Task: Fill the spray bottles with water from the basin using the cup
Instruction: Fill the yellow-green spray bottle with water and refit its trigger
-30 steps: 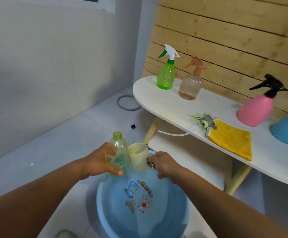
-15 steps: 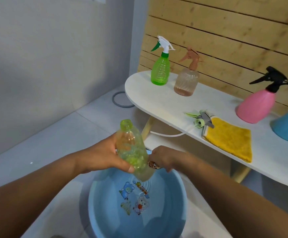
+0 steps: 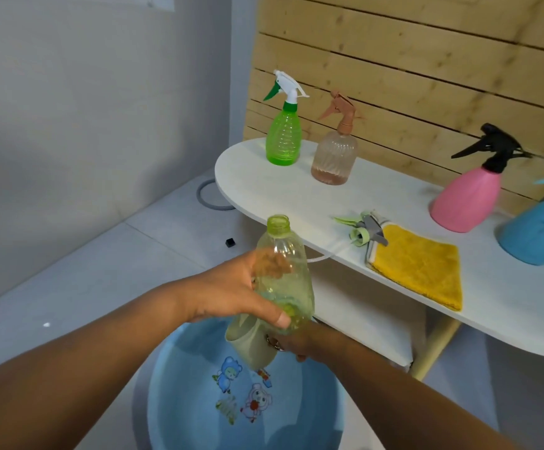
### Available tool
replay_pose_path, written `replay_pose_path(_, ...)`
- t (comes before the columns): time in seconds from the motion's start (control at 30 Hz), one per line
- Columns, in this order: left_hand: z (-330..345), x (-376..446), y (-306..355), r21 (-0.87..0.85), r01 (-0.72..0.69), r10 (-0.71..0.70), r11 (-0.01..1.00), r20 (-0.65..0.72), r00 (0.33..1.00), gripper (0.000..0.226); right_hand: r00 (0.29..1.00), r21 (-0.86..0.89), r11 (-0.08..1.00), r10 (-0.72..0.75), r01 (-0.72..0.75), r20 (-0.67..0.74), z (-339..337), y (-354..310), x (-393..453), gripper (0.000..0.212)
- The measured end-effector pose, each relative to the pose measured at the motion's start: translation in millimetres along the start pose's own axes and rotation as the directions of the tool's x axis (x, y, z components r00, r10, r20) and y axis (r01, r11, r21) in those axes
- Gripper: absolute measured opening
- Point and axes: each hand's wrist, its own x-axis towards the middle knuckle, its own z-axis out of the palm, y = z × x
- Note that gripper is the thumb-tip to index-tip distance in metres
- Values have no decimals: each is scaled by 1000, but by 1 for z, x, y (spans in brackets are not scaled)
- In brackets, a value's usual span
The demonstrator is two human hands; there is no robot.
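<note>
My left hand (image 3: 231, 293) grips a clear yellow-green bottle (image 3: 283, 271) without its spray head, neck up and open, with some water in its lower part. Just below it my right hand (image 3: 296, 344) holds the pale cream cup (image 3: 251, 345) by the handle, tipped low over the blue basin (image 3: 173, 401). The basin sits on the floor with water and cartoon stickers inside. The bottle hides part of the cup and of my right hand.
A white table (image 3: 313, 203) stands to the right, carrying a green spray bottle (image 3: 283, 138), a peach one (image 3: 335, 157), a pink one (image 3: 468, 196), a blue one (image 3: 540, 232), a loose spray head (image 3: 364, 232) and a yellow cloth (image 3: 420, 267). A grey ring (image 3: 202, 196) lies on the floor.
The cup has dropped from beside the bottle's neck down toward the basin. My left hand has lifted the bottle and brought it in front of the cup.
</note>
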Motion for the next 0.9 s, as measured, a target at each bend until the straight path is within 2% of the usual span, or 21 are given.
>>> replay_pose_path(0.13,-16,15,5,-10,-16,15,1000,-123,992,72,998,-20,998,61,-61,4,7,7,24,26)
replay_pose_path(0.33,-33,37,8,-29,-16,10,999,-219,976,65,997,7,997,79,-80,20,11,21,44,30)
replay_pose_path(0.47,-39,37,1,-11,-11,9,1000,-207,978,63,996,11,996,91,-91,20,14,29,52,29)
replay_pose_path(0.7,-43,27,-22,45,30,-21,999,-190,982,73,992,12,992,125,-125,-16,20,37,60,29)
replay_pose_path(0.83,-44,24,-39,67,91,-76,994,-196,978,80,994,-16,996,92,-93,-66,21,38,63,29)
replay_pose_path(0.9,-46,23,-49,68,121,-106,990,-192,976,83,993,-84,994,56,-65,-107,22,40,67,33)
